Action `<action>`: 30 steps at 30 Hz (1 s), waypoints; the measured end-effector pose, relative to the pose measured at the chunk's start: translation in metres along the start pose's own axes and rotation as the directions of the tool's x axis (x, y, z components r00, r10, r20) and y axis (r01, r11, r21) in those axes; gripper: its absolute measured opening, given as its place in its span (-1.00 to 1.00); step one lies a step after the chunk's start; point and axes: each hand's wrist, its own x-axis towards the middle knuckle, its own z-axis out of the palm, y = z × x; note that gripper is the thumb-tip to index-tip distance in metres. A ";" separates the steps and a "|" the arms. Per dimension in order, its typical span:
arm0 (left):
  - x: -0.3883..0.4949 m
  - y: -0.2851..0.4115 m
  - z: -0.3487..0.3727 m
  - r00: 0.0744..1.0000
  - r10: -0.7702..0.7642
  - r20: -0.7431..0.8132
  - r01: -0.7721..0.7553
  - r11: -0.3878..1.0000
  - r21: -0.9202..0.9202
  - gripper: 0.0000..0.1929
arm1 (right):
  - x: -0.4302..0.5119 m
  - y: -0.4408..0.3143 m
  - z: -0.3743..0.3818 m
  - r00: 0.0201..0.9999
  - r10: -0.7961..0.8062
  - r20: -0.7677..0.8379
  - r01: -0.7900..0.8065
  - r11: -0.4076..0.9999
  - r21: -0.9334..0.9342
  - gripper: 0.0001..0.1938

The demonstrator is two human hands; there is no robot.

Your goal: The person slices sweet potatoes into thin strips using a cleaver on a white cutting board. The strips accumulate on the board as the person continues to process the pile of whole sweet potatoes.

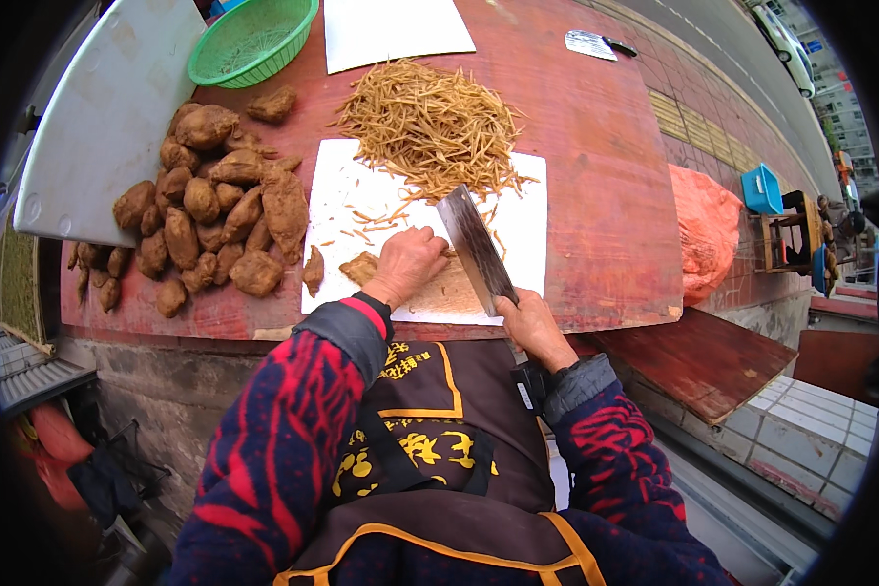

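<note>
My right hand (536, 329) grips the handle of a cleaver (476, 245), its broad blade tilted above a white cutting board (524, 234). My left hand (412, 265) lies on the board left of the blade, fingers curled down; what is under the fingertips is hidden. Just left of that hand rests a cut piece of brown tuber (360, 269). Another small piece (313, 271) sits near the board's left edge. A heap of thin brown strips (439, 124) covers the board's far edge and spreads onto the red table. A few loose strips (366, 220) lie between heap and hand.
Whole brown tubers (212, 198) are piled at left beside a white foam slab (110, 110). Behind them stands a green plastic basket (253, 44). A white sheet (399, 33) and a second cleaver (593, 45) lie on the red wooden table (593, 183). An orange sack (703, 234) stands beyond its right edge.
</note>
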 end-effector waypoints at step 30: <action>-0.026 0.004 0.006 0.994 -0.018 -0.104 0.027 0.996 0.090 -0.90 | -0.004 0.016 0.006 0.950 -0.308 0.048 0.312 0.934 -0.175 -0.68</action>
